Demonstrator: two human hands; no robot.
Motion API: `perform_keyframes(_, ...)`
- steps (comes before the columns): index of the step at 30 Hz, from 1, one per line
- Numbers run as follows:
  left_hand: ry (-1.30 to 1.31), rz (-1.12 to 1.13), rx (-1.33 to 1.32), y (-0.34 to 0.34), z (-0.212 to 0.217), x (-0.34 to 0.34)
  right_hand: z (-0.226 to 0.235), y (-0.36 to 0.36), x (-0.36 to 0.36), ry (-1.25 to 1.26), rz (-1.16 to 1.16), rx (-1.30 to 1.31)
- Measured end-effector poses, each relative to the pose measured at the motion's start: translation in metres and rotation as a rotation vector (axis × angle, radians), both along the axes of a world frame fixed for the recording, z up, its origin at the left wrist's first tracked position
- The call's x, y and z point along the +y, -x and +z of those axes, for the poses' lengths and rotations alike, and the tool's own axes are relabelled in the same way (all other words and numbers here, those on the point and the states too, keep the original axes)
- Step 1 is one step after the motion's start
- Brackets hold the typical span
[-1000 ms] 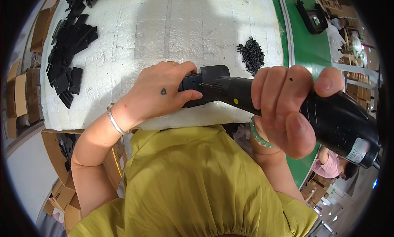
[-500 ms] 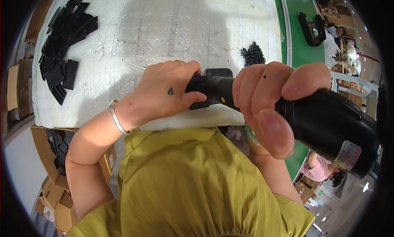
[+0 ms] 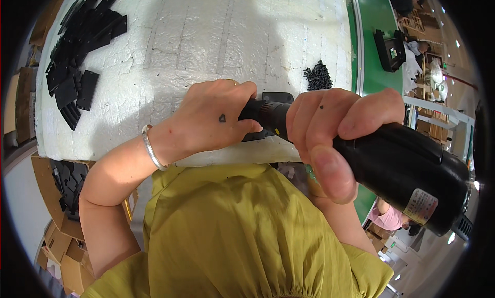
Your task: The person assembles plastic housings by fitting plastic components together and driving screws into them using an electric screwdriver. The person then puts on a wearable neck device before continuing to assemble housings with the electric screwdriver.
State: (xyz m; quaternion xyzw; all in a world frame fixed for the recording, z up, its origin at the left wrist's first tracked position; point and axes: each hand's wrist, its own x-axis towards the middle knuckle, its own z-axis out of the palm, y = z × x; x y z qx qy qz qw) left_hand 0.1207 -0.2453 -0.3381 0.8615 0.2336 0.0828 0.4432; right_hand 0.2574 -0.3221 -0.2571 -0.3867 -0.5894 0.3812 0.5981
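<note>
A black electric screwdriver [image 3: 397, 164] lies slanted across the right side, its cord end toward the lower right. My right hand [image 3: 340, 135] is wrapped around its body, thumb toward me. The narrow nose passes between the thumb and curled fingers of my left hand [image 3: 211, 115], which closes around the tip. Under the nose a flat black plastic part [image 3: 277, 97] shows in pieces; the hand and tool cover most of it. The screwdriver's bit and my left fingertips are hidden. A pile of small black screws [image 3: 317, 76] sits just beyond my right hand.
Flat black plastic pieces [image 3: 77, 55] are heaped along the left of the white foam-covered table [image 3: 206, 45]. Below its left edge stands a cardboard box [image 3: 49, 189] of black parts. A green surface [image 3: 374, 14] to the right bears a black tray-like part [image 3: 390, 50]. Other people are farther right.
The whole view has shifted slightly, and a dark object edge now shows at the top. Both hands keep their hold, with the screwdriver's rear end a little lower and farther left in view.
</note>
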Motion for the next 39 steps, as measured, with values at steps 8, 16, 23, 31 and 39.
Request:
perform_keyframes(8, -0.074, 0.076, -0.002, 0.003, 0.004, -0.007, 0.024, -0.065, -0.006, -0.269, -0.134, 0.252)
perform_keyframes(16, -0.148, 0.080, -0.028, 0.000, 0.010, -0.006, -0.018, -0.096, 0.014, -0.221, -0.674, 0.311)
perform_keyframes(23, -0.234, 0.116, -0.089, -0.011, 0.026, 0.007, -0.035, -0.106, 0.028, -0.216, -0.692, 0.295)
perform_keyframes(31, -0.237, 0.054, -0.143, -0.037, 0.023, 0.013, -0.033, -0.109, 0.025, -0.249, -0.693, 0.333)
perform_keyframes(39, -0.285, 0.021, -0.453, -0.102, -0.001, 0.030, -0.003, -0.102, -0.004, -0.348, -0.549, 0.425)
